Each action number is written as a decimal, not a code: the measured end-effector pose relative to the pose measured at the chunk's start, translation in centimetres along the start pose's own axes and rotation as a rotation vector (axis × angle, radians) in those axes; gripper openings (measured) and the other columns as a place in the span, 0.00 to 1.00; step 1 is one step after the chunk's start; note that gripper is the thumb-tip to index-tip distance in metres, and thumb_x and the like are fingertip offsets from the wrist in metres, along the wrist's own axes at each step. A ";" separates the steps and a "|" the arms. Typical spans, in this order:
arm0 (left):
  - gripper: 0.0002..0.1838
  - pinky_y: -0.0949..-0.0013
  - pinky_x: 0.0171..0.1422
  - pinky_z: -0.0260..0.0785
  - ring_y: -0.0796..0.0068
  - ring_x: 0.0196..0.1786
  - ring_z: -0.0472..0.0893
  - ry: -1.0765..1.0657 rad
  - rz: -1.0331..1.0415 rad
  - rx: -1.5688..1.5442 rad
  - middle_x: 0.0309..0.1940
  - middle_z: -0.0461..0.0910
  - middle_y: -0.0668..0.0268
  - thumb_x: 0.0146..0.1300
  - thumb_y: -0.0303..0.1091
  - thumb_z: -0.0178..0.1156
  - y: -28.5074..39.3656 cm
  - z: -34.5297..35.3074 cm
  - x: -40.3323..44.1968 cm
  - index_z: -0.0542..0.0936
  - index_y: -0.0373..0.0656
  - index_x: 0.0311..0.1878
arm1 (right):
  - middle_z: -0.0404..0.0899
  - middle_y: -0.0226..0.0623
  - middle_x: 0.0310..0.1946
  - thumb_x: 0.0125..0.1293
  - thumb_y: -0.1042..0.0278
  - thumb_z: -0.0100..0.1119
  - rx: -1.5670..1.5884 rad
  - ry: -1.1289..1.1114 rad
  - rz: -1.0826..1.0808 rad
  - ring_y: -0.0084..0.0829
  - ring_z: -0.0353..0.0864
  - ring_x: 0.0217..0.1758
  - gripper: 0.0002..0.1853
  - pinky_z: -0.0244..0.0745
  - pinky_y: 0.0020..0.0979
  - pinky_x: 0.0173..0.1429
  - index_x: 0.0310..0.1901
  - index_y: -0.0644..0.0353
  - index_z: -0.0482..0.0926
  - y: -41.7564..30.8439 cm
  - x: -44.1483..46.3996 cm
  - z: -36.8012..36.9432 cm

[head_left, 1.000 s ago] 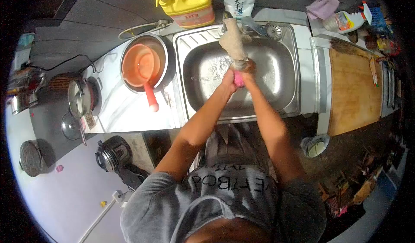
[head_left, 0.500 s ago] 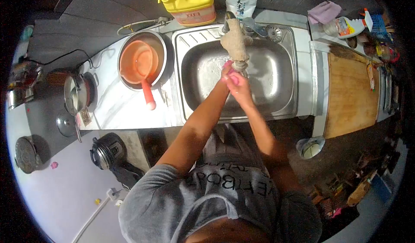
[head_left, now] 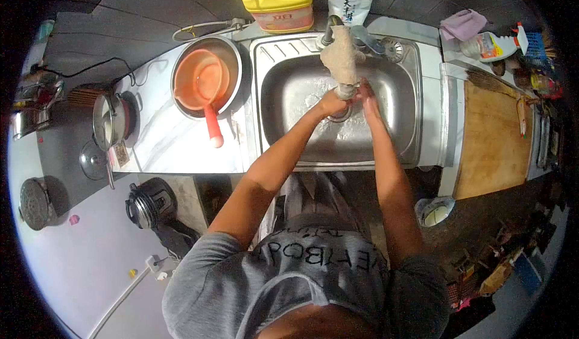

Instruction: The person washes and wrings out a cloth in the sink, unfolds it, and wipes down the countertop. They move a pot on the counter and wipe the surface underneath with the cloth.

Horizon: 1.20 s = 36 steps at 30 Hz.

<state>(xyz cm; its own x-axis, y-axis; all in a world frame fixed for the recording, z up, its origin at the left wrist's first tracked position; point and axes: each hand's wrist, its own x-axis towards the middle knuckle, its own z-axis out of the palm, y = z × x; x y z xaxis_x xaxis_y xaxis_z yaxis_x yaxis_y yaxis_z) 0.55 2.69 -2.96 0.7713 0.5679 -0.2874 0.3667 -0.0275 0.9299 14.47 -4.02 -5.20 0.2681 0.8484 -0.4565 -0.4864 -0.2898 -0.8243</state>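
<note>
Over the metal sink, both hands are at the tap, which is wrapped in a beige cloth. My left hand is just left of the tap's nozzle, its fingers partly hidden behind it. My right hand is on the nozzle's right side, its fingers stretched forward and apparently holding nothing. Under the nozzle, the sink floor looks wet. The pink item seen earlier at the hands does not show now.
Left of the sink, an orange ladle rests in a metal basin. Behind stand a yellow jug and a white packet. A wooden board and a spray bottle are on the right.
My hands, earlier together with something pink between them, have moved apart to either side of the nozzle. The pink item is out of sight. The whole view has shifted slightly.
</note>
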 end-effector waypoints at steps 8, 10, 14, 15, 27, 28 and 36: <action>0.21 0.69 0.55 0.66 0.70 0.49 0.74 0.053 -0.050 -0.420 0.49 0.75 0.62 0.60 0.25 0.52 -0.9 -1.5 -2.2 0.67 0.35 0.58 | 0.77 0.36 0.46 0.62 0.73 0.51 -0.277 -0.017 0.042 0.26 0.77 0.47 0.16 0.72 0.30 0.52 0.53 0.62 0.72 -2.2 -2.2 0.4; 0.20 0.70 0.54 0.66 0.73 0.48 0.74 0.081 -0.092 -0.572 0.48 0.75 0.63 0.61 0.25 0.51 -0.6 -2.2 -3.3 0.68 0.36 0.58 | 0.77 0.37 0.47 0.62 0.74 0.50 -0.060 -0.019 0.048 0.29 0.77 0.48 0.17 0.72 0.32 0.54 0.53 0.63 0.72 -1.2 -2.1 -0.3; 0.16 0.74 0.52 0.67 0.78 0.44 0.75 0.144 -0.095 -0.727 0.43 0.77 0.66 0.63 0.23 0.50 -0.5 -2.5 -3.9 0.71 0.37 0.54 | 0.76 0.38 0.48 0.64 0.69 0.47 0.332 -0.083 0.015 0.34 0.76 0.52 0.16 0.69 0.36 0.59 0.52 0.64 0.71 -1.5 -3.1 0.5; 0.15 0.74 0.51 0.68 0.77 0.44 0.75 0.172 -0.094 -0.715 0.42 0.77 0.65 0.63 0.22 0.50 -0.3 -2.6 -4.0 0.72 0.37 0.53 | 0.77 0.38 0.47 0.65 0.67 0.48 0.426 -0.084 0.041 0.34 0.77 0.50 0.15 0.69 0.36 0.59 0.50 0.65 0.73 -2.0 -3.4 1.1; 0.12 0.77 0.39 0.66 0.80 0.35 0.73 0.134 -0.121 -0.622 0.33 0.76 0.70 0.61 0.27 0.46 -0.3 -1.3 -2.8 0.75 0.39 0.46 | 0.79 0.36 0.43 0.64 0.62 0.50 0.474 0.133 -0.059 0.32 0.77 0.47 0.13 0.70 0.34 0.53 0.46 0.59 0.75 -4.6 -3.3 0.3; 0.13 0.76 0.40 0.66 0.81 0.35 0.73 0.093 -0.122 -0.553 0.33 0.77 0.69 0.62 0.29 0.47 1.3 -1.6 -2.8 0.75 0.39 0.47 | 0.80 0.35 0.43 0.64 0.62 0.50 0.487 0.169 -0.086 0.30 0.77 0.47 0.12 0.71 0.33 0.52 0.46 0.57 0.75 -4.7 -3.2 -0.4; 0.13 0.72 0.46 0.68 0.75 0.39 0.77 0.088 -0.136 -0.168 0.36 0.80 0.65 0.58 0.28 0.53 3.8 -2.3 -3.7 0.78 0.37 0.46 | 0.78 0.38 0.46 0.64 0.60 0.48 -0.279 0.243 -0.275 0.28 0.75 0.49 0.20 0.64 0.28 0.58 0.48 0.69 0.75 -3.7 -4.4 -0.8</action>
<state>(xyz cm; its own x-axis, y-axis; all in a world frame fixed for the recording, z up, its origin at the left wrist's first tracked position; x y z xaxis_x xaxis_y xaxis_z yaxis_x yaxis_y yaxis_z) -2.11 2.35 2.12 0.6697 0.6267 -0.3984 0.3668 0.1873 0.9112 15.75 -7.06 -0.41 0.5596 0.7914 -0.2461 -0.1362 -0.2051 -0.9692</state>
